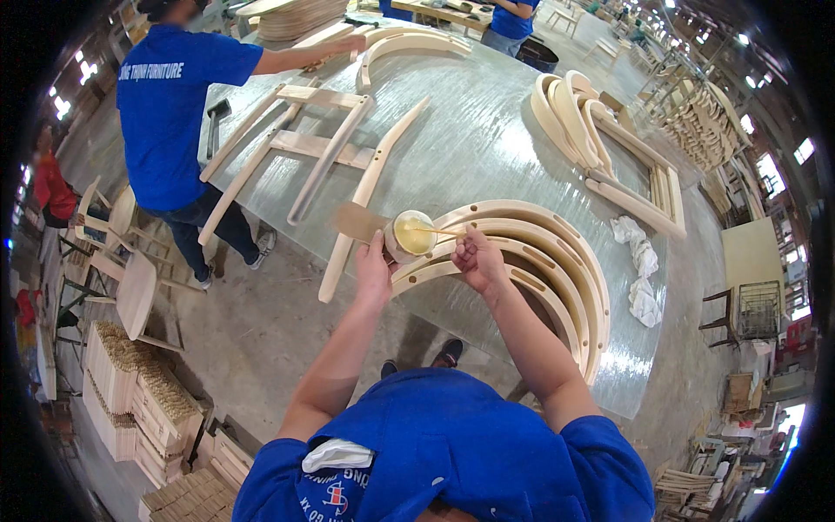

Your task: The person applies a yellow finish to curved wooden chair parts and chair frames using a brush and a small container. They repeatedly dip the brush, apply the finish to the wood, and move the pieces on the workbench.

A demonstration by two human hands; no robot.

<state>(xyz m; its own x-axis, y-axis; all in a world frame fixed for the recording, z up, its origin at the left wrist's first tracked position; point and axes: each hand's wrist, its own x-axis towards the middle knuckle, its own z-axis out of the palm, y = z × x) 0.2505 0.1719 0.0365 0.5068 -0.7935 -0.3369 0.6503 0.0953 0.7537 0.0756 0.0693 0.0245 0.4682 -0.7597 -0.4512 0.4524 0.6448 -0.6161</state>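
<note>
My left hand (375,268) is wrapped round a small round pot (405,246) of pale yellow, glue-like stuff. A thin wooden stick (447,231) is pinched in my right hand (477,259), its far end in the pot. Beside the pot, a flat brown piece (358,223) sticks out to the left; whether my left hand holds it too, I cannot tell. Several curved wooden chair parts (570,248) with slots and holes lie nested just beyond and right of my right hand. To the left rests a long, slightly bent wooden leg (372,178).
Joined wooden frame parts (326,146) lie on the shiny covered table (470,130). More bent parts (565,113) and crumpled white cloths (642,270) are on its right side. A co-worker in blue (165,113) reaches over the far left. Stacked wood (130,404) stands at lower left.
</note>
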